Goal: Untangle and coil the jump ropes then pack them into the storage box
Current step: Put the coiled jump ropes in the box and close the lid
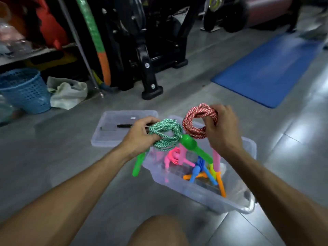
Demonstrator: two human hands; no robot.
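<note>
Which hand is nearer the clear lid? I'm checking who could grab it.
Left. The left hand hovers at the clear lid's near edge; the right hand is farther right.

I'm sat on a shiny grey tile floor (pixel 292 135) w/ a blue mat (pixel 269 68) off to the right, black gym equipment (pixel 142 41) in front, blue basket (pixel 24 89) + cluttered shelf (pixel 35 52) on the left.

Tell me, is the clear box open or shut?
Open. The box has no top on; its lid lies flat on the floor beside it.
</note>
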